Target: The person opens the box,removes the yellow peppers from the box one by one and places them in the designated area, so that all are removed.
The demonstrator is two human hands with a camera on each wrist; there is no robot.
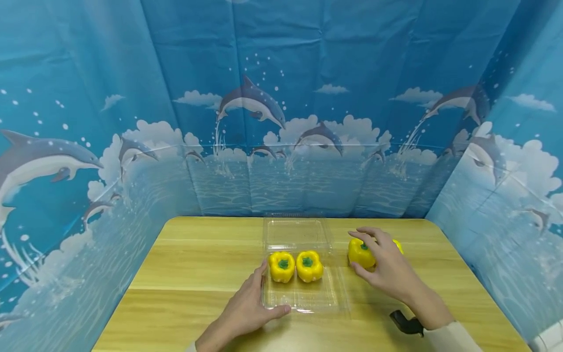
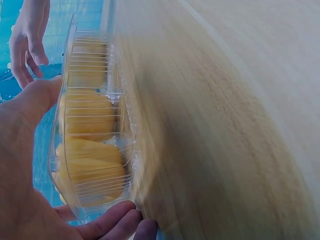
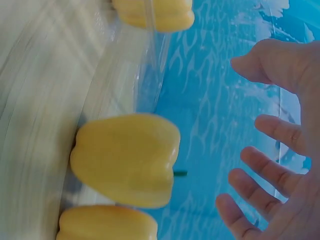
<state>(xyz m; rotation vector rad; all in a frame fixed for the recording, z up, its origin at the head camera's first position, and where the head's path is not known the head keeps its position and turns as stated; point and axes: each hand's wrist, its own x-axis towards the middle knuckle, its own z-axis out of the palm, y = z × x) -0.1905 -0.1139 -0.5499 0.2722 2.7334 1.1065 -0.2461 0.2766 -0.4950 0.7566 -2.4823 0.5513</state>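
Observation:
A clear plastic clamshell box [image 1: 308, 298] lies with its lid folded back, and two yellow bell peppers [image 1: 282, 267] stand side by side in its far part, green stems up. My left hand [image 1: 248, 305] holds the box at its left side, thumb at the near rim and fingers along the wall; the left wrist view shows the peppers [image 2: 92, 167] through the ribbed plastic. To the right of the box, my right hand [image 1: 387, 266] hovers with spread fingers above a yellow bell pepper [image 3: 127, 160]. Another yellow bell pepper [image 3: 107, 225] sits beside that one, mostly hidden by the hand in the head view.
The wooden table [image 1: 189, 274] carries everything. A black curved object [image 1: 406, 322] shows by my right wrist. Behind the table and along both sides hangs a blue curtain [image 1: 281, 186] printed with dolphins. The raised lid [image 1: 294, 234] reaches the table's far edge.

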